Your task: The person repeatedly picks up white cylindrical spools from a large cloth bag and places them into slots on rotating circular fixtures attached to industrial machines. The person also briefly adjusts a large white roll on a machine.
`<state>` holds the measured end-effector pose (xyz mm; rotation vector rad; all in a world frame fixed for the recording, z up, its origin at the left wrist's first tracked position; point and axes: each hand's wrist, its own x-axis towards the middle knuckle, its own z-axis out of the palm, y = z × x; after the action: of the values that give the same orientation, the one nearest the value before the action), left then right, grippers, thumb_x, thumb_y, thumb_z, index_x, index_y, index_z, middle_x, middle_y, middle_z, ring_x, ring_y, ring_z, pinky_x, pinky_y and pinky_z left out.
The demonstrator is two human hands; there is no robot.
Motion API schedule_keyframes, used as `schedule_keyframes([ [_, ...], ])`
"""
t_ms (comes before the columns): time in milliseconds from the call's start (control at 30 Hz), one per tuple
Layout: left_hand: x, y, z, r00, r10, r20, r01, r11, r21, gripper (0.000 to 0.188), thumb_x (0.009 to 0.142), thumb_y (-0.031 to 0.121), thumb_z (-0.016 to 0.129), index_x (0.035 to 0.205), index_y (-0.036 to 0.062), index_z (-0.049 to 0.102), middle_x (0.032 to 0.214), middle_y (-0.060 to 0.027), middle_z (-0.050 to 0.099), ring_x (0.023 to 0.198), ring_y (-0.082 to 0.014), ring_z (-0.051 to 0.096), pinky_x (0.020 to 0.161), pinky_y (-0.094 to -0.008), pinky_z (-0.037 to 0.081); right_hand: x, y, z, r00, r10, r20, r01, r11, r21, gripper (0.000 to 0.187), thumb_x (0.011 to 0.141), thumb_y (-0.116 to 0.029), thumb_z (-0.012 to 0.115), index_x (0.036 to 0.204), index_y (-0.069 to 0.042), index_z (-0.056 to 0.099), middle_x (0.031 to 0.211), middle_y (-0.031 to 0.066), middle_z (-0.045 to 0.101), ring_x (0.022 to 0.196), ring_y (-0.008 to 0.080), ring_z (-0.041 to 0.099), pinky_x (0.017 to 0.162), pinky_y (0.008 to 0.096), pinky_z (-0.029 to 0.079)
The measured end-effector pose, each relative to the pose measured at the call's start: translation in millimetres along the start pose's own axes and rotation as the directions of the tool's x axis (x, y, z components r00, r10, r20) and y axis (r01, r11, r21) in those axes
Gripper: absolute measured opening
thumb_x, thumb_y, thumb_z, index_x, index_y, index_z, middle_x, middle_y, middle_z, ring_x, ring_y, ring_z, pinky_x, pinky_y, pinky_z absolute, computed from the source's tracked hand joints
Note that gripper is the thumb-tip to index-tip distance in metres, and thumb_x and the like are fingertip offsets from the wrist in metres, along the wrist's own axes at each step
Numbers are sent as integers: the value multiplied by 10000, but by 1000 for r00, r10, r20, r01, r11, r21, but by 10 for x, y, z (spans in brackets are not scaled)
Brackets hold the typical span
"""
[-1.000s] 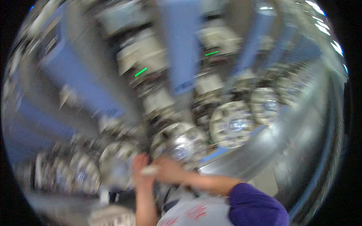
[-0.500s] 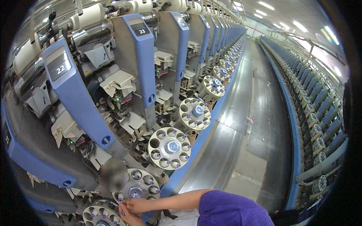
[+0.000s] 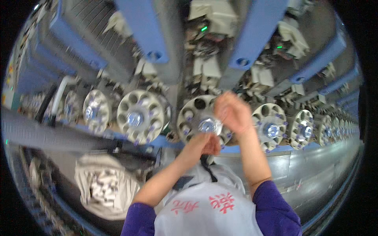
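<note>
Here | round magazine disc [image 3: 193,118] hub just above left hand [image 3: 204,143], clenched | right hand [image 3: 232,112] overlaps disc's right rim, grip unclear

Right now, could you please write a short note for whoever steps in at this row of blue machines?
Left hand: raised just below the round pale metal disc with a ring of holes and a shiny hub, fingers curled; blur hides whether it holds anything.
Right hand: raised over the right edge of that disc, fingers curled; a grip cannot be told.
Things: like discs sit to either side along the row, under blue upright machine columns. A grey fabric bag of pale tubes lies at lower left.
Done: both hands are at the disc.
Left: cannot be judged from this blurred view.
</note>
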<state>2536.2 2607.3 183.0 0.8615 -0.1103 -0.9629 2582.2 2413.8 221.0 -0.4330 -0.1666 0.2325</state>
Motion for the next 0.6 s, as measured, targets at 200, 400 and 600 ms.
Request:
schedule_keyframes([
  [200,-104,1248,390,889,457,-14,-363,724,587,177,952,193,568,908,27,614,634,18,519,520,-42,460,453,-223,352,81,305,258,938,345,-21,-307,804,-509,139,949,-184,536,933,-52,580,933,85,615,796,148,569,690,264,453],
  [400,-645,1237,-430,711,679,-183,-91,347,933,209,870,92,646,1065,20,652,986,16,641,928,-106,559,857,-258,438,-96,393,-227,980,73,-183,-156,-282,-947,125,874,-144,598,826,-33,566,911,126,580,763,260,567,622,342,452],
  [600,-1255,-497,-1426,535,328,-778,41,910,412,275,887,173,652,1087,-16,644,925,-62,694,855,-128,616,778,-271,478,-330,740,-742,994,106,-10,78,-788,-611,143,735,-62,674,867,-23,634,1190,150,553,1019,356,553,778,456,500],
])
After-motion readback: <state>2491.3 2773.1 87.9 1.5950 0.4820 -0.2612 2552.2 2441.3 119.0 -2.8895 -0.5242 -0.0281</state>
